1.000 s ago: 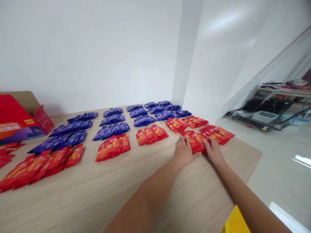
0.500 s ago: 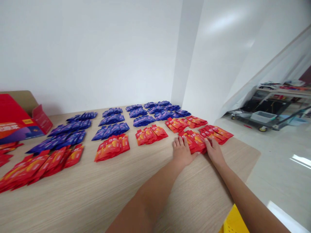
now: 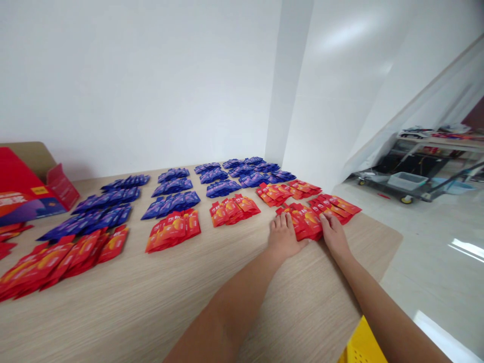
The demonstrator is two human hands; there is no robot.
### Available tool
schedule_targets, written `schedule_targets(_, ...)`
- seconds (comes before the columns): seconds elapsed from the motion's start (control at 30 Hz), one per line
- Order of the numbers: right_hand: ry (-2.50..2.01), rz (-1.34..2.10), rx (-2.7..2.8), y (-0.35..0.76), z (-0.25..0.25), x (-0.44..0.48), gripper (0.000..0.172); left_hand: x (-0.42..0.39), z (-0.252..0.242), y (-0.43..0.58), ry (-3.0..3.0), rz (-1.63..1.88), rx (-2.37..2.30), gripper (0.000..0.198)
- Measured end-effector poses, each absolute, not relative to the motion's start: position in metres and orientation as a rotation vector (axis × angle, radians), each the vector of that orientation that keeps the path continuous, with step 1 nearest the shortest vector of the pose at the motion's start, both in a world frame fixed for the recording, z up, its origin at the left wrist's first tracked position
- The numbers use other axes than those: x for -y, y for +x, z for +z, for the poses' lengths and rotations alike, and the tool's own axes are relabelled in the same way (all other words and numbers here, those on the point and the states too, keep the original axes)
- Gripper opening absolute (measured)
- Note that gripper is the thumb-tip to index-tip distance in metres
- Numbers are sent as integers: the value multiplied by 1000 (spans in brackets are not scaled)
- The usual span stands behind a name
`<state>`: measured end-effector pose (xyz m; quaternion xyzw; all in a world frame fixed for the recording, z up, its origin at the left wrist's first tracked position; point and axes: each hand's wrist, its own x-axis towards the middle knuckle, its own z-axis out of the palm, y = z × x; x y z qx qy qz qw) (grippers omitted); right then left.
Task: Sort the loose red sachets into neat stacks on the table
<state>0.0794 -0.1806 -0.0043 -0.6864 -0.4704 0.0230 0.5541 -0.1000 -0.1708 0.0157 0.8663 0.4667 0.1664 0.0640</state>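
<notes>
A stack of red sachets [image 3: 305,222] lies on the wooden table between my two hands. My left hand [image 3: 283,236] rests at the stack's left edge, fingers stretched forward and the thumb pointing towards the stack's near side. Against the right edge is my right hand [image 3: 335,236], its fingers extended and slightly bent. Both hands touch the sachets without lifting them. Just beyond my right hand is another fanned group of red sachets [image 3: 342,205]. Behind the stack lies a further red group [image 3: 274,193], and to its left another red pile [image 3: 234,209].
Rows of blue-purple sachets [image 3: 172,203] line the table's wall side. More red sachets [image 3: 174,232] lie leftward, near an open red box [image 3: 30,189]. Something yellow [image 3: 363,345] with holes is below the table's right edge. A trolley [image 3: 416,194] stands on the floor at right.
The view has shifted very slightly. Both hands stay at the sides of the same red stack, with hardly any visible movement.
</notes>
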Motion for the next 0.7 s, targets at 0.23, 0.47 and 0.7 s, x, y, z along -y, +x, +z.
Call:
schedule_targets(0.23, -1628, 74, 1116, 76, 1, 182, 48, 171, 16, -101, 2565, 494, -1312, 102)
schedule_targets(0.47, -1599, 82, 1123, 76, 3, 184, 47, 177, 15, -105, 2536, 529, -1240, 97)
schedule_targets(0.7, -1585, 93, 1131, 76, 3, 184, 44, 183, 20, -112, 2516, 579, -1186, 90)
